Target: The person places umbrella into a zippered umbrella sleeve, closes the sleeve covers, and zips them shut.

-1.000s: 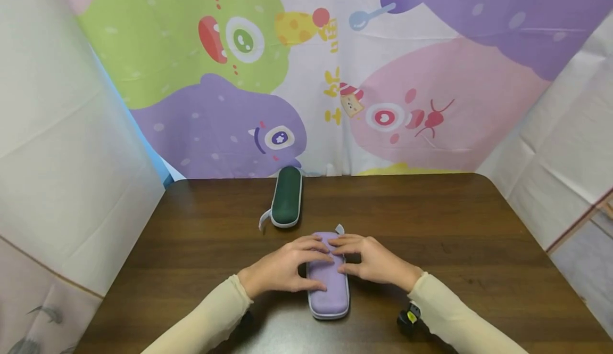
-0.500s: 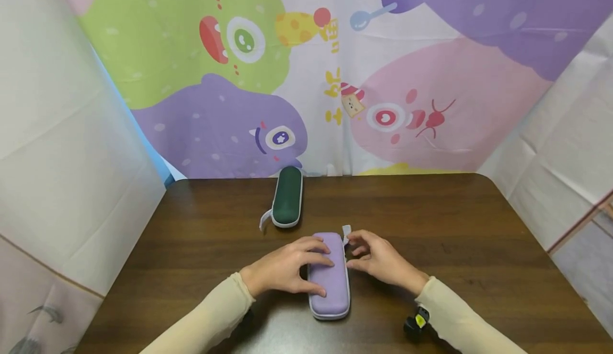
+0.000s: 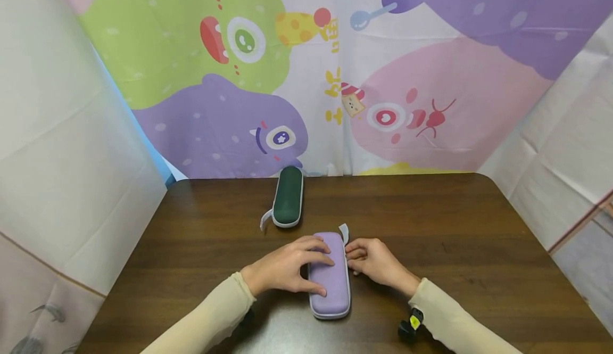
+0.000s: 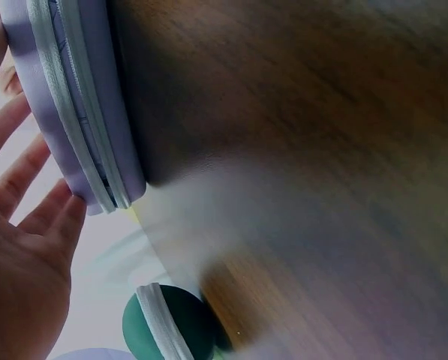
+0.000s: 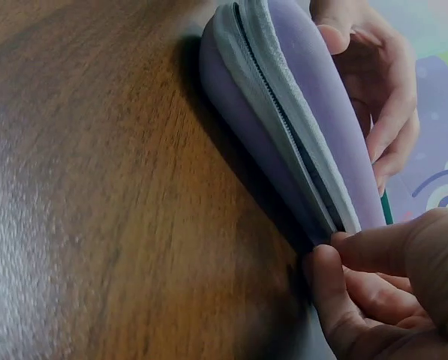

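A long purple zip case [image 3: 330, 295] lies on the table, its long sides running away from me. My left hand [image 3: 287, 269] rests over its left side and top, the fingers spread and the thumb on the lid. In the left wrist view its fingertips touch the purple shell above the zipper band. At the case's right side my right hand [image 3: 375, 261] pinches the zipper [image 5: 284, 112] between thumb and forefinger; those fingertips hide the pull. A pale fabric tab [image 3: 344, 233] sticks up just beyond them, at the far right corner.
Farther back, left of centre, lies a dark green zip case [image 3: 288, 197] with pale trim and a tab. The brown wooden table [image 3: 431, 210] ends at a cartoon-printed curtain [image 3: 215, 125], with pale cloth hanging on both sides.
My right hand has left the lid's top and moved to the right side, where its fingers now pinch the zipper. The fabric tab has shifted slightly. My left hand stays in place.
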`<action>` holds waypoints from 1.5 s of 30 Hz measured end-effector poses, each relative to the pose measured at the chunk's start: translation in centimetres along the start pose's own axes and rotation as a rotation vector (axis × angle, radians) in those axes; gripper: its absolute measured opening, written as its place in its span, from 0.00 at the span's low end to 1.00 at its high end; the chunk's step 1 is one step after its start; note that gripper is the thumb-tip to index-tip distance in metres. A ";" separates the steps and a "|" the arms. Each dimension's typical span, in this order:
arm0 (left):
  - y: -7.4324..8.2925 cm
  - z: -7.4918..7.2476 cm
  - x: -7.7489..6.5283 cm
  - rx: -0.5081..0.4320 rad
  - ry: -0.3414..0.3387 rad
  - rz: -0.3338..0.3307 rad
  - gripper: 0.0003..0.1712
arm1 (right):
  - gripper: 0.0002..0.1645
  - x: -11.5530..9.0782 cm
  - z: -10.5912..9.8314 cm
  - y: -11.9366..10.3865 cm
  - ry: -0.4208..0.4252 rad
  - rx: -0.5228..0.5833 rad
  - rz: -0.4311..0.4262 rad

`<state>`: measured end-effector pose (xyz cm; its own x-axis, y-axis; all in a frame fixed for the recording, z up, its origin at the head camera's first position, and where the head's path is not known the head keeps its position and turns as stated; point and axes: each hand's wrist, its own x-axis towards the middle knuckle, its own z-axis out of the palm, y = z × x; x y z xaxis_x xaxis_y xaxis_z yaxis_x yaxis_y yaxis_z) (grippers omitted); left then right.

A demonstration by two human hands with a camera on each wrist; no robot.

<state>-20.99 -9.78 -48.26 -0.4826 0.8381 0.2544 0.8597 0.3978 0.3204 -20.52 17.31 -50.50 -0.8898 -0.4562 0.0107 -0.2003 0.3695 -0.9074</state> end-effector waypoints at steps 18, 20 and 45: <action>0.0 -0.1 0.2 -0.004 -0.011 0.001 0.31 | 0.07 0.4 -0.1 -0.3 0.028 -0.490 -0.114; 0.0 -0.1 0.2 -0.006 -0.017 0.000 0.31 | 0.08 0.3 -0.1 -0.2 0.006 -0.480 -0.106; 0.2 -0.3 0.1 0.004 -0.020 0.000 0.32 | 0.12 -1.0 -0.3 0.1 -0.119 -0.424 -0.213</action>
<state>-20.91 -9.71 -47.89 -0.4788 0.8457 0.2358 0.8606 0.3989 0.3167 -19.77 18.05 -50.48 -0.7629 -0.6376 0.1074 -0.5445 0.5439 -0.6385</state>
